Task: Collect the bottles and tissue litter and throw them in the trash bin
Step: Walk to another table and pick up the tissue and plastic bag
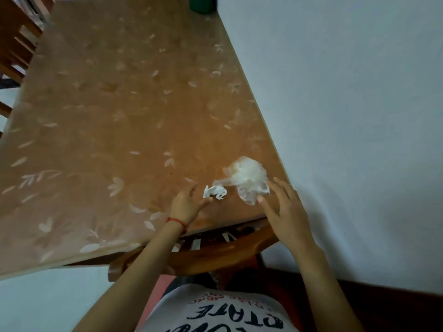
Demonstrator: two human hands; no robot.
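A small crumpled white tissue (215,192) lies on the brown table (107,130) near its front right corner. Just right of it sits a larger crumpled, translucent white wad (245,179) that looks like thin plastic or tissue. My left hand (187,203) is open, its fingertips touching or almost touching the small tissue's left side. My right hand (284,212) is open with fingers spread, its fingertips at the right lower edge of the larger wad. Neither hand holds anything. No bottle is in view.
The table's right edge runs along a pale wall (347,116). A wooden chair (215,250) is tucked under the front edge, below my arms. More wooden chairs (14,51) stand at the far left. A dark green object (202,4) stands at the table's far end.
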